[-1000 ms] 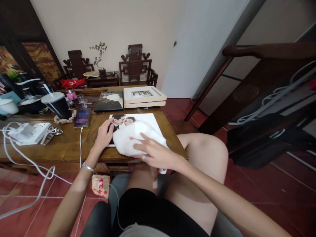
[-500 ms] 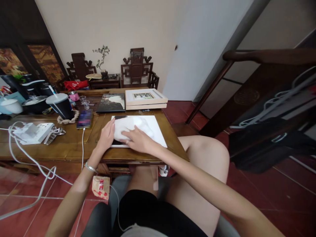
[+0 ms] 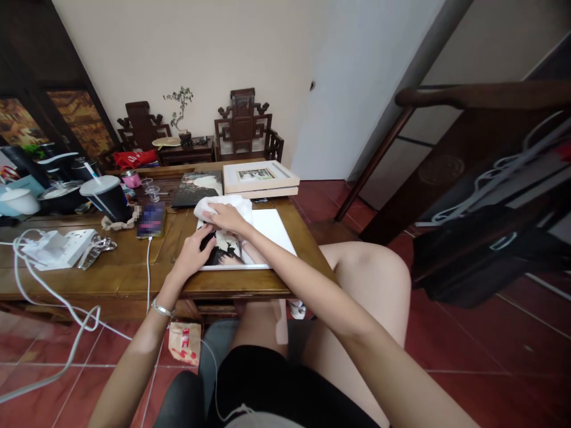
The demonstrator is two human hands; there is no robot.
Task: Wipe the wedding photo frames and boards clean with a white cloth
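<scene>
A white photo panel (image 3: 272,229) showing a printed picture lies flat on the wooden table (image 3: 125,267) in front of me. My right hand (image 3: 227,217) presses a white cloth (image 3: 218,205) onto the panel's far left corner, fingers curled over the cloth. Spread flat, my left hand (image 3: 194,252) rests on the panel's near left edge and holds it down. A bracelet circles my left wrist.
Behind the panel lie a dark photo print (image 3: 198,187) and stacked framed pictures (image 3: 259,177). To the left are a phone (image 3: 150,220) on a cable, a dark cup with straw (image 3: 107,196), a white power strip (image 3: 60,246), keys and several cups. Red tiled floor and a dark wooden stair rail lie right.
My right hand slid the white cloth from the panel's near part up to its far left corner, uncovering the printed picture. My left hand stayed on the panel's left edge.
</scene>
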